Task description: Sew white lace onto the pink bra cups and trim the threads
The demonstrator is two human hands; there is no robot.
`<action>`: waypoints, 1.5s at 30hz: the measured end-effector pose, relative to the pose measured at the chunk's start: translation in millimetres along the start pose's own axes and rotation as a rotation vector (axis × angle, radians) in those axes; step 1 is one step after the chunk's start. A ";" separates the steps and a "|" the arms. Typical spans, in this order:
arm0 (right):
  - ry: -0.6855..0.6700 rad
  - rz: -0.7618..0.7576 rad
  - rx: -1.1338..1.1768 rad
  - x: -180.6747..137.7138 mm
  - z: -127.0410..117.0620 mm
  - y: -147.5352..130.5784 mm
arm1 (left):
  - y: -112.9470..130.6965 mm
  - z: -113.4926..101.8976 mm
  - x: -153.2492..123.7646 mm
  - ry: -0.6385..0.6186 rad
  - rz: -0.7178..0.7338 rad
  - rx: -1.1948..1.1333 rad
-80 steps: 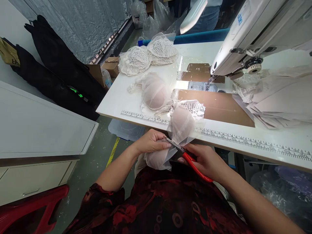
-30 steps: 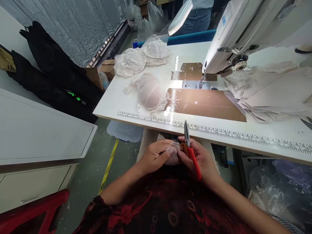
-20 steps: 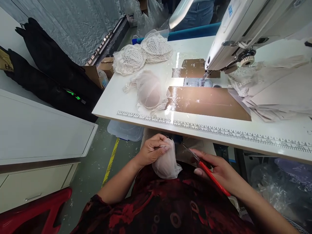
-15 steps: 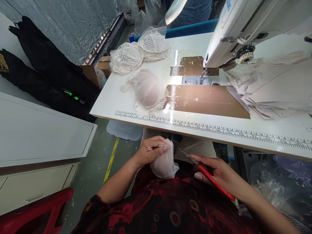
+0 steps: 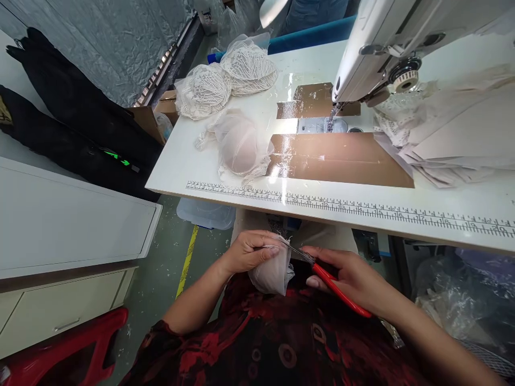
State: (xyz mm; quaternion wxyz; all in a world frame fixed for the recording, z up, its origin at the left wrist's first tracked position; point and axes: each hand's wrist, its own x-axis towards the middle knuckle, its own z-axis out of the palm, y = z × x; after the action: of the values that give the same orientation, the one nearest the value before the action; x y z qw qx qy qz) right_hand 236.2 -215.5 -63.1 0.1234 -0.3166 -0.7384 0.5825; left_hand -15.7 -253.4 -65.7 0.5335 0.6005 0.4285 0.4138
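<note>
"Half a second makes the difference: the red-handled scissors (image 5: 341,294) now reach the upper edge of the pale padded cup (image 5: 269,274), and the gap between them is gone."

"Where is that cup, exactly?"

"In front of the person's body, just below the near edge of the tabletop (image 5: 171,166). The left hand (image 5: 253,251) pinches its top between thumb and fingers, and the blades come in right beside that thumb."

"And the right hand (image 5: 341,273)?"

"Curled around the handles, tips aimed at the left. Whether the blades bite, I can't tell; they're too thin to read."

"So what does it mean for the work?"

"I'd say tool and cloth are lined up now, with the left hand as the steady side. That thumb sits close to the metal, so I'd call for care."

"What about the second padded cup (image 5: 239,147)?"

"Same spot on the tabletop, left of the sewing machine (image 5: 374,45). Both hands are well apart from it."
</note>
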 end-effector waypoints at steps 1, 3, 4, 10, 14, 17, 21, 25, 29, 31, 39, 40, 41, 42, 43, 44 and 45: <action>-0.001 -0.013 -0.022 1.2 -0.8 -1.9 | 0.9 0.6 0.7 -0.006 -0.003 0.018; 0.001 -0.022 -0.045 3.5 -2.1 -6.2 | 2.4 1.5 1.9 -0.018 -0.006 0.043; 0.001 -0.020 -0.047 4.4 -2.6 -8.2 | 3.0 1.8 2.4 -0.025 -0.005 0.051; -0.026 0.005 -0.045 5.2 -1.4 -10.2 | 3.7 2.9 2.1 -0.024 -0.002 0.058; -0.024 -0.011 -0.087 4.4 -0.3 -5.5 | 2.9 4.2 1.3 -0.016 0.021 0.054; -0.013 -0.018 -0.114 4.0 -0.1 -1.9 | 1.6 5.4 1.2 -0.002 0.008 0.067; -0.020 -0.015 -0.132 3.3 0.5 2.4 | -0.6 6.6 0.8 0.004 0.009 0.088; 0.011 -0.033 -0.123 3.3 0.9 3.2 | -1.0 6.3 0.8 -0.002 0.003 0.096; 0.045 -0.052 -0.094 5.4 2.5 6.2 | 0.3 7.2 2.5 -0.043 0.016 0.070; 0.047 -0.030 -0.039 6.6 4.9 9.7 | 1.3 10.8 2.1 -0.064 -0.004 0.054; 0.147 0.076 0.153 1.2 3.8 36.0 | -6.3 13.1 -11.2 -0.381 -0.511 -0.320; 0.168 0.076 0.137 -1.1 3.0 41.4 | -6.5 9.7 -9.9 -0.510 -0.546 -0.334; 0.194 0.077 0.132 -3.5 2.9 47.2 | -5.1 6.8 -7.2 -0.610 -0.579 -0.312; 0.215 0.076 0.141 -5.8 3.5 53.3 | -1.7 4.9 -3.0 -0.665 -0.587 -0.266; 0.231 0.079 0.151 -7.7 4.8 59.6 | 4.1 4.3 2.6 -0.703 -0.562 -0.198; 0.242 0.089 0.161 -9.0 6.5 65.7 | 12.4 5.2 9.6 -0.722 -0.503 -0.117; 0.244 0.100 0.173 -9.8 8.5 71.5 | 23.5 7.4 18.0 -0.735 -0.417 -0.031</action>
State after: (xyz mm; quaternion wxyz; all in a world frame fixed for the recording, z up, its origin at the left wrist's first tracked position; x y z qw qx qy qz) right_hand 262.2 -219.4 -130.8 0.2098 -0.4095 -0.6483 0.6066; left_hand -1.7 -239.8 -42.3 0.7322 0.6004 0.3157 0.0616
